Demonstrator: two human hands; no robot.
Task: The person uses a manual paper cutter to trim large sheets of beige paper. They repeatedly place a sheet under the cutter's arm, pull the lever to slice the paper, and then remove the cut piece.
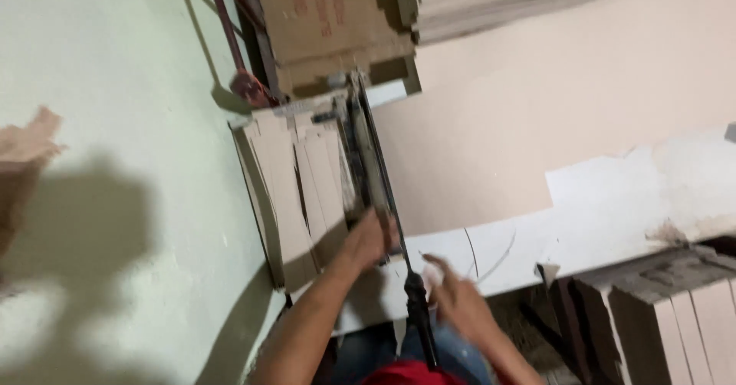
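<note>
1. Where the cutter runs up the middle of the view, left hand pressed down on card strips at the cutter's near end, fingers curled over the stack edge beside the blade arm; seemingly closed on the stack, though blurred.
2. Right hand just right of the black handle, fingers spread and open, holding nothing, apart from the handle by a small gap.
3. Handle at the near end of the blade arm, pointing toward the body, lying between both hands.
4. Strips stacked left of the blade, tan, fanned unevenly, resting on the cutter's bed.
5. Pale sheets on the surface right of the cutter, one with curved pencil lines.
6. Brown cardboard at the far end of the cutter.
7. More cut strips stacked upright at lower right.
8. Green wall on the left, with shadow across it.
</note>
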